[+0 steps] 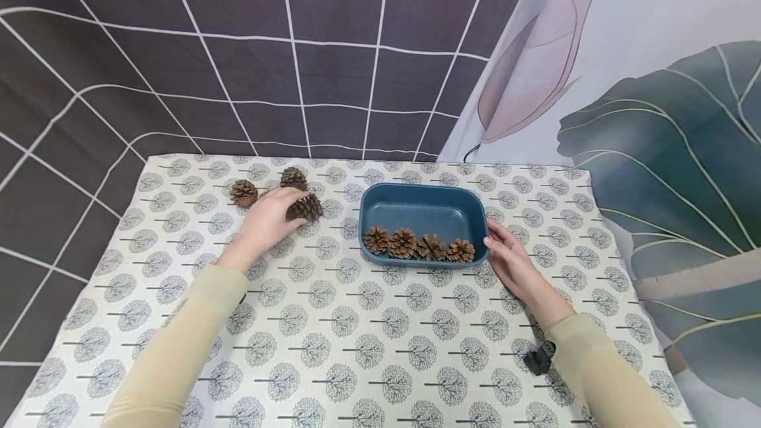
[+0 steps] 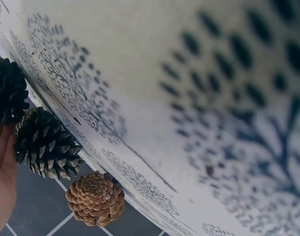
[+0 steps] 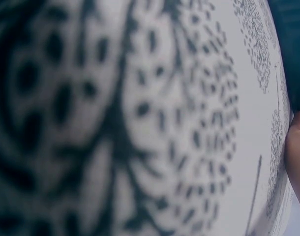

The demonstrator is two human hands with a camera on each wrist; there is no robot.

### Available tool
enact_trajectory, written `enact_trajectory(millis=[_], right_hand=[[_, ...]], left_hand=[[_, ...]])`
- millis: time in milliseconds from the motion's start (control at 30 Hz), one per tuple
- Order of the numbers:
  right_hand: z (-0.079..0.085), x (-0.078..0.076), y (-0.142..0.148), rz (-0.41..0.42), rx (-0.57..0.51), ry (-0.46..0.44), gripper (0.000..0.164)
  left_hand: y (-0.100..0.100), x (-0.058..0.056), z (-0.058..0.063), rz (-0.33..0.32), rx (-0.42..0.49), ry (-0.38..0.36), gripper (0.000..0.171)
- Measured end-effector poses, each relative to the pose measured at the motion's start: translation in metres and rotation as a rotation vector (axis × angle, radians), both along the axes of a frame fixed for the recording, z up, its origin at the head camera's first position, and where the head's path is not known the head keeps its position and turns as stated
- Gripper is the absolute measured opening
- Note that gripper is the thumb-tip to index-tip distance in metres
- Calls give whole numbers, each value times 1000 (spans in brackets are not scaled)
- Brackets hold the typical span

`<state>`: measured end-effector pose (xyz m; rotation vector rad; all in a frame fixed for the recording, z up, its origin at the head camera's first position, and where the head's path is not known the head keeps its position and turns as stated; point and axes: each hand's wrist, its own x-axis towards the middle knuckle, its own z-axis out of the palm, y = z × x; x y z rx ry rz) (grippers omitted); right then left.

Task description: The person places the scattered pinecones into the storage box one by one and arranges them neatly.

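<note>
On the left of the table in the head view, my left hand (image 1: 270, 220) holds a dark brown pine cone (image 1: 308, 208) between thumb and fingers. Two more pine cones lie close by: one (image 1: 294, 178) just behind it and another (image 1: 244, 193) to the left. The left wrist view shows the held pine cone (image 2: 10, 93) at its left edge, partly cut off. My right hand (image 1: 514, 263) touches the right end of a blue rectangular box (image 1: 422, 197), thumb at the rim and fingers along the outer side. Several pine cones (image 1: 401, 243) line the box's near wall inside.
A white cloth with a grey tree print (image 1: 368, 335) covers the table. Behind it hangs a dark cloth with white grid lines (image 1: 333, 71), and a leaf-patterned curtain (image 1: 666, 150) hangs on the right. A small black device (image 1: 540, 357) sits by the right wrist.
</note>
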<state>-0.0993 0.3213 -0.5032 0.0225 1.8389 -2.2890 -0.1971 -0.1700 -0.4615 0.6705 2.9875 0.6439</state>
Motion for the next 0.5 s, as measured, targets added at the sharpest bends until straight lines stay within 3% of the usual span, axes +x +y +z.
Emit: enact_trajectory(millis=[200, 500], right_hand=[[0, 0, 0, -3, -5, -8, 65], [-1, 0, 0, -26, -32, -13, 47]], left_hand=[[1, 1, 1, -1, 9, -19, 60], [4, 2, 5, 2, 75, -26, 60]])
